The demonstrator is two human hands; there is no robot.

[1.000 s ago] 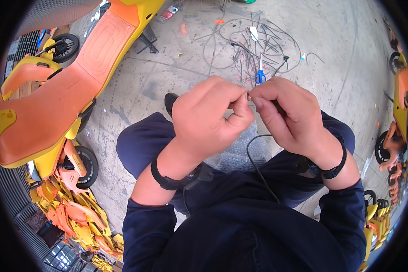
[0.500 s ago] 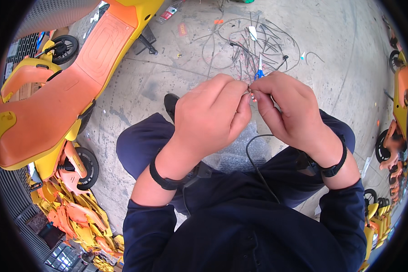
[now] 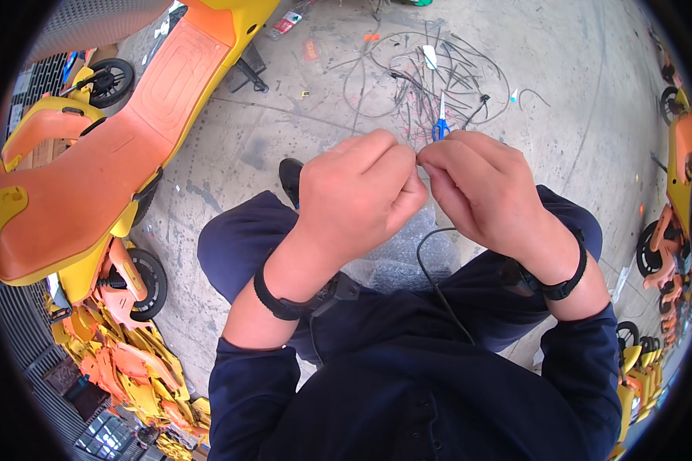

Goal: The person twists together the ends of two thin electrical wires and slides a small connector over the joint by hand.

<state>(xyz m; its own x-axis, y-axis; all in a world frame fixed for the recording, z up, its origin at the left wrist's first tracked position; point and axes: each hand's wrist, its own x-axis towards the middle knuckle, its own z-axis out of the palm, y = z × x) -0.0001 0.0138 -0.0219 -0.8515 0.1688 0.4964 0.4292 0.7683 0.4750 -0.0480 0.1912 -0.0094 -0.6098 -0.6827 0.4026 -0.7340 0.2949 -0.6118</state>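
My left hand (image 3: pixel 361 196) is closed, its thumb and bent fingers pinched together in front of my knees. Close beside it, my right hand (image 3: pixel 488 184) is closed in a pinch too, with its fingertips almost meeting the left ones. Whatever is between the fingertips is too small and too hidden to name. A black cable (image 3: pixel 421 265) loops from beneath my right hand down to my lap. Just beyond the hands lie blue-handled scissors (image 3: pixel 440 129) on the floor, blades pointing away.
Cut dark wires (image 3: pixel 454 65) are spread on the concrete floor ahead. Bubble wrap (image 3: pixel 400 261) lies between my legs. At left stands a yellow and orange vehicle body (image 3: pixel 158 100), above a heap of similar panels (image 3: pixel 134 369). More such vehicles (image 3: pixel 680 161) line the right side.
Both hands have shifted slightly, and the small red and white bits seen between the fingertips are now out of sight. More of the scissors' handles shows.
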